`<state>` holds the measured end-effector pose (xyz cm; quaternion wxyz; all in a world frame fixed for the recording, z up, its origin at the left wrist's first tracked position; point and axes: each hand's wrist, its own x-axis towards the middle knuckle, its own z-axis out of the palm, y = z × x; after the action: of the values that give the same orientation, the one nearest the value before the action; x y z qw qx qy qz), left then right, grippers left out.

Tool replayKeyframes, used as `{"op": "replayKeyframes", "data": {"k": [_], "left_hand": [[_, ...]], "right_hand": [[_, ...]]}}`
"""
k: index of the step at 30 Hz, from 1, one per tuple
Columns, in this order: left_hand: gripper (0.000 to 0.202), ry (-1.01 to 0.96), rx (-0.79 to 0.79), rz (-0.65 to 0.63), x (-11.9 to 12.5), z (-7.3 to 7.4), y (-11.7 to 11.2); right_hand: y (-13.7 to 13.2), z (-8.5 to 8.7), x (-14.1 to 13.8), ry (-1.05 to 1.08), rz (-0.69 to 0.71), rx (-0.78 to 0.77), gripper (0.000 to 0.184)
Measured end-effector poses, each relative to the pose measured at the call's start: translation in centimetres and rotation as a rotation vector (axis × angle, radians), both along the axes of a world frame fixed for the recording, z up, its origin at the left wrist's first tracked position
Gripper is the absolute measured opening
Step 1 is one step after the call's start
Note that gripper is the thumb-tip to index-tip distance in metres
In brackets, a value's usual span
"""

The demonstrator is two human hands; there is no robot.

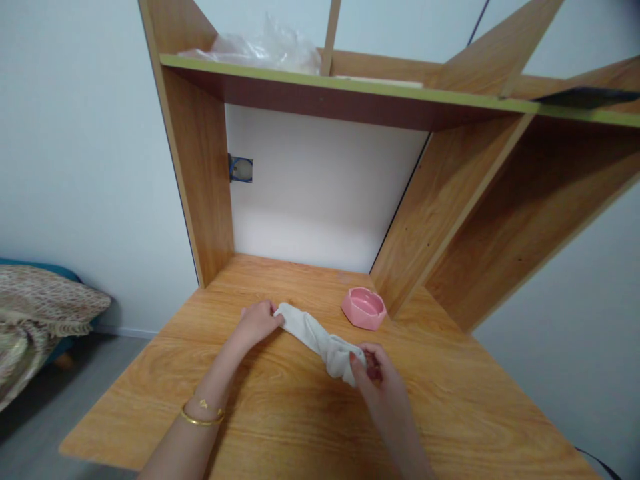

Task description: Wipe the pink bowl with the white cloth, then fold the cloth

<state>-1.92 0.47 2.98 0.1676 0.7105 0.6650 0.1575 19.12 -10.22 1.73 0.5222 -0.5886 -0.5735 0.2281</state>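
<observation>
A white, sock-like cloth stretches slantwise between my two hands, just over the wooden desk. Its left end is flat and narrow, pinched between the thumb and fingers of my left hand. Toward the right the fabric is bunched in folds, and there my right hand grips it with the thumb on top. Some of the right fingers are hidden behind the cloth. Just beyond the right hand, a pink angular ashtray stands on the desk, apart from both hands.
The wooden desktop runs back to a white panel with a wall socket box. Overhead, a shelf carries a clear plastic bag. A wooden divider rises at the right. Patterned fabric lies on blue furniture at far left.
</observation>
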Motion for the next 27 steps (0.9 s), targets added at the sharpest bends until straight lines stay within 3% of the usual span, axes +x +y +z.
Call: {"op": "replayKeyframes", "data": {"k": [3,6,15,20,24,27], "left_hand": [[0.027,0.075,-0.022,0.035,-1.4,1.9,-1.2],[0.028,0.085,-0.048,0.05,-2.5,2.5,-3.1],[0.023,0.155,-0.134,0.14,-4.7,-0.1,-8.7],[0.022,0.131,0.007,0.224,-6.6,-1.3,-9.6],[0.024,-0.081,0.202,0.045,-7.5,-2.7,-9.6],[0.023,-0.144,0.243,-0.115,-7.2,-3.5,-10.0]], "right_hand": [[0.5,0.2,1.6,0.233,0.0,-0.039,0.028],[0.9,-0.4,2.6,0.309,0.004,-0.092,0.032],[0.8,-3.2,4.5,0.064,-0.045,-0.056,0.013],[-0.4,-4.0,5.8,-0.122,-0.171,0.057,0.021],[-1.6,-4.8,5.9,-0.129,-0.107,-0.022,0.022],[-2.2,-5.4,5.5,-0.083,-0.1,-0.125,0.024]]}}
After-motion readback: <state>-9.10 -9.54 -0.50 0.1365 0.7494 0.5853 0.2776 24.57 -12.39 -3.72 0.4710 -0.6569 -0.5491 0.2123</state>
